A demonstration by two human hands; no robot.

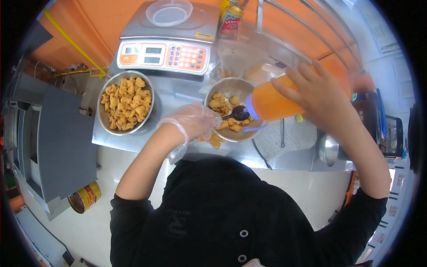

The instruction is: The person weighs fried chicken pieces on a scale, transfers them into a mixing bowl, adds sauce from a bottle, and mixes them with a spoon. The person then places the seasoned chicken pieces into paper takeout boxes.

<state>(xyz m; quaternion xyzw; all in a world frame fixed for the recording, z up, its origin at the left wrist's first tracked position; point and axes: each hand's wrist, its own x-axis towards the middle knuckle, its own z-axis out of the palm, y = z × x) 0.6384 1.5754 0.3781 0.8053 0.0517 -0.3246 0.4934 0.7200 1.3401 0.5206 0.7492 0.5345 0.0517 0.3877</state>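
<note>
My left hand (193,122), in a clear plastic glove, is closed round the handle of a black spoon (240,113), whose bowl is over a metal bowl (231,84) with fried pieces in it. My bare right hand (307,91) grips a large bottle of orange liquid (275,101), tilted on its side with its purple-rimmed mouth at the spoon. A purple cap hangs below the mouth. To the left stands a second metal bowl (152,104) heaped with fried pieces (126,103).
A scale (164,55) with a clear plastic bowl (169,12) stands at the back. Near it are a can (230,22) and clear containers (238,55). A grey cloth (289,138) and a small metal bowl (328,150) lie right. A large tin (85,197) is on the floor.
</note>
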